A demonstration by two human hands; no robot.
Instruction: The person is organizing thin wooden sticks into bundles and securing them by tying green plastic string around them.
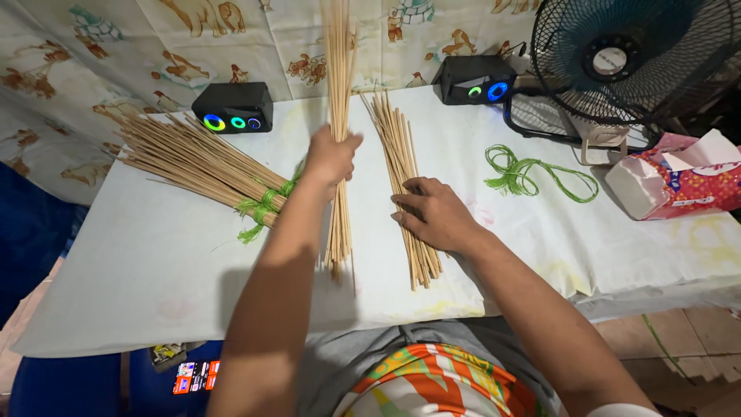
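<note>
My left hand (332,157) grips a long bundle of thin wooden sticks (339,69), held upright and tilted away from me, its lower ends hanging just above the white table cover (139,255). My right hand (434,212) lies flat, palm down, on a second loose row of sticks (395,135) spread on the cover to the right. Left of my left arm lies a fanned bundle of sticks (185,150) tied with green string (262,207).
Loose green string (532,171) lies right of the sticks. Two small black speakers with glowing rings (233,108) (475,79) stand at the back. A fan (629,58) and a pink tissue pack (679,181) occupy the right side.
</note>
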